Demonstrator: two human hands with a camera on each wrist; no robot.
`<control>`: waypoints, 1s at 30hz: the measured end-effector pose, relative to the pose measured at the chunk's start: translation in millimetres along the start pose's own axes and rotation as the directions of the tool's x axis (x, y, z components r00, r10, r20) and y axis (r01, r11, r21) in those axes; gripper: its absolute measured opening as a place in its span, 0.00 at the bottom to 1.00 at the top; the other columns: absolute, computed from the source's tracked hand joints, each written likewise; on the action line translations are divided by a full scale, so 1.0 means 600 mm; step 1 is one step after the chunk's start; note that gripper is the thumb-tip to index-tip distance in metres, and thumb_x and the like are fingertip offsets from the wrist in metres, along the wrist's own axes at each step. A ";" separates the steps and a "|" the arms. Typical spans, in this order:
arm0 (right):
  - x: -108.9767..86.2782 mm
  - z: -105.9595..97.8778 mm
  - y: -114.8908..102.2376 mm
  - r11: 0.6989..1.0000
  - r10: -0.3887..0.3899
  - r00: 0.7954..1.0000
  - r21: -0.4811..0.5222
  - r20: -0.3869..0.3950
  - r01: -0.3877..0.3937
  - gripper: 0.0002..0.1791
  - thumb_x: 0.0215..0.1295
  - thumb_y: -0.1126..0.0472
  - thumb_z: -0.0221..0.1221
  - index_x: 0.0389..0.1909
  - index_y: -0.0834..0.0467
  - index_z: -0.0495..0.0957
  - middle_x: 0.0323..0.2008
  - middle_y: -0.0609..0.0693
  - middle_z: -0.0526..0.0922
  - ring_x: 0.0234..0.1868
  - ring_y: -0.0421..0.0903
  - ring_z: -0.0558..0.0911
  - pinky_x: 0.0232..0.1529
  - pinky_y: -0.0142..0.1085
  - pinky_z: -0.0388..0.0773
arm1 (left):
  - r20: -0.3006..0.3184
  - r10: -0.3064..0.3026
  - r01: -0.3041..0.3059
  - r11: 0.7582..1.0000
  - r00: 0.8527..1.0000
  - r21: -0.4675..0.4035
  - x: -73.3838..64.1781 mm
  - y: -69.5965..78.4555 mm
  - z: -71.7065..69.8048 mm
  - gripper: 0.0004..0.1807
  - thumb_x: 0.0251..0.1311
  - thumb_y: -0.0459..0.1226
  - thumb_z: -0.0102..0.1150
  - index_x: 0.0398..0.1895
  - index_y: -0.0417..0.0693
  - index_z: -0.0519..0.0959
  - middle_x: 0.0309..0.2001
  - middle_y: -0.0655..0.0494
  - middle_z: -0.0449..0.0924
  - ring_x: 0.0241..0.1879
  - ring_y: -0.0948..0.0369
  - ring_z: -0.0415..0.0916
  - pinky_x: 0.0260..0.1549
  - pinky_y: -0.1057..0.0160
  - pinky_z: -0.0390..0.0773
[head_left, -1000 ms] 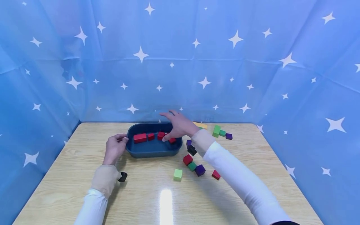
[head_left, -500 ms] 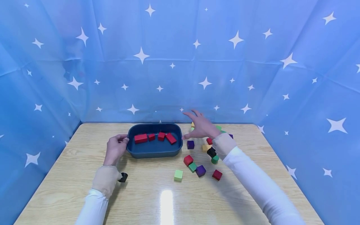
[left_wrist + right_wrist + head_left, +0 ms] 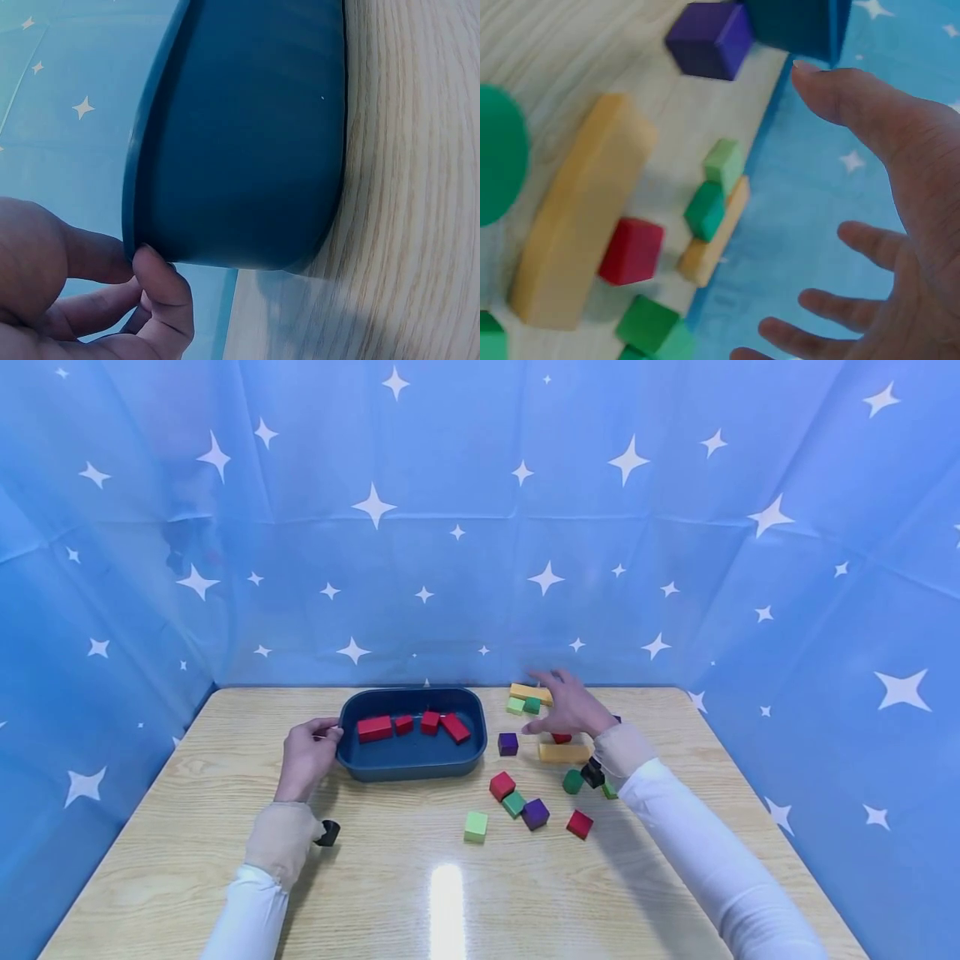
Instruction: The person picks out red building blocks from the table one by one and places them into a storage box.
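Note:
My left hand (image 3: 309,756) pinches the left rim of a dark blue bin (image 3: 412,770) between thumb and fingers, as the left wrist view shows close up. Several red blocks (image 3: 374,729) lie inside the bin. To its right, my right hand (image 3: 572,706) hovers over the scattered blocks with fingers spread and holds nothing. Below that hand are a red block (image 3: 632,251), partly covered in the head view, and a long yellow block (image 3: 564,753). A purple cube (image 3: 507,744) sits between the bin and the hand.
At the back edge lie another yellow block (image 3: 531,693), a light green block (image 3: 515,705) and a green one (image 3: 532,705). Nearer are a red cube (image 3: 502,787), a purple cube (image 3: 536,814), a light green cube (image 3: 476,827) and a red block (image 3: 579,824). A starry blue curtain (image 3: 480,568) encloses the table.
My right hand has moved right, from over the bin to over the loose blocks, uncovering the red block at the bin's right end. My left hand stays at the rim.

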State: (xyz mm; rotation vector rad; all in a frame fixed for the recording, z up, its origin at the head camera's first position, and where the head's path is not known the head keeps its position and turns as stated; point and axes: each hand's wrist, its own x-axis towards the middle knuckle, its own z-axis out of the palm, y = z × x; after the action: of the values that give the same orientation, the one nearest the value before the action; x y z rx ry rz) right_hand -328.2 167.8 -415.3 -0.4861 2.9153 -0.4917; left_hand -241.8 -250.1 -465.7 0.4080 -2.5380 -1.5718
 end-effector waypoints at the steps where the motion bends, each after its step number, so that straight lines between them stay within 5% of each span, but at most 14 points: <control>1: 0.000 0.003 0.004 1.000 0.003 1.000 0.007 0.000 -0.003 0.61 0.54 0.41 0.75 0.83 0.42 0.48 0.81 0.64 0.46 0.78 0.70 0.54 0.68 0.69 0.65 | -0.002 0.000 0.000 1.000 1.000 0.001 0.000 0.000 0.000 0.18 0.74 0.35 0.51 0.60 0.37 0.81 0.46 0.41 0.81 0.37 0.60 0.75 0.30 0.71 0.77; 7: 0.001 0.019 0.030 0.998 0.066 0.997 0.019 0.032 -0.066 0.54 0.58 0.43 0.73 0.81 0.51 0.55 0.81 0.66 0.46 0.76 0.71 0.60 0.69 0.67 0.66 | 0.005 -0.008 0.008 1.000 1.000 -0.004 -0.001 0.001 -0.002 0.18 0.74 0.35 0.51 0.61 0.37 0.80 0.46 0.41 0.81 0.37 0.60 0.75 0.29 0.70 0.76; 13: 0.003 0.030 0.043 0.994 0.106 0.994 -0.004 0.026 -0.106 0.44 0.63 0.46 0.69 0.75 0.59 0.65 0.73 0.69 0.66 0.55 0.60 0.81 0.57 0.57 0.79 | 0.006 -0.017 0.017 1.000 1.000 -0.008 -0.003 0.002 -0.003 0.18 0.75 0.35 0.51 0.61 0.37 0.80 0.46 0.41 0.80 0.36 0.59 0.76 0.28 0.70 0.76; 19: 0.004 0.037 0.047 0.994 0.106 0.994 0.014 0.003 -0.106 0.37 0.64 0.52 0.69 0.70 0.63 0.71 0.62 0.65 0.79 0.49 0.54 0.84 0.53 0.52 0.82 | -0.002 -0.015 0.015 1.000 1.000 0.001 -0.001 0.001 -0.002 0.18 0.75 0.35 0.51 0.61 0.38 0.80 0.46 0.42 0.80 0.37 0.59 0.75 0.30 0.70 0.77; 25: 0.005 0.044 0.053 0.991 0.136 0.990 0.001 0.047 -0.136 0.32 0.64 0.55 0.69 0.65 0.66 0.76 0.61 0.64 0.80 0.49 0.53 0.85 0.51 0.50 0.83 | 0.004 -0.016 0.016 1.000 1.000 0.006 0.001 -0.001 0.000 0.19 0.75 0.36 0.50 0.62 0.39 0.80 0.47 0.42 0.80 0.38 0.58 0.76 0.30 0.70 0.77; 30: 0.004 0.050 0.061 0.992 0.126 0.990 -0.009 0.056 -0.126 0.16 0.63 0.60 0.69 0.48 0.65 0.85 0.46 0.60 0.87 0.37 0.49 0.83 0.36 0.39 0.80 | 0.001 -0.017 0.017 1.000 1.000 0.007 0.002 -0.003 0.003 0.18 0.75 0.36 0.50 0.62 0.39 0.80 0.47 0.41 0.80 0.39 0.58 0.76 0.31 0.71 0.77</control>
State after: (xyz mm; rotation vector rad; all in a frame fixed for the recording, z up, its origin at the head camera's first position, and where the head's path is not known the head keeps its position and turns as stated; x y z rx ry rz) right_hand -335.4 190.9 -456.0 -0.3085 2.8708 -0.4445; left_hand -243.2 -249.4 -468.1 0.4307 -2.5482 -1.5697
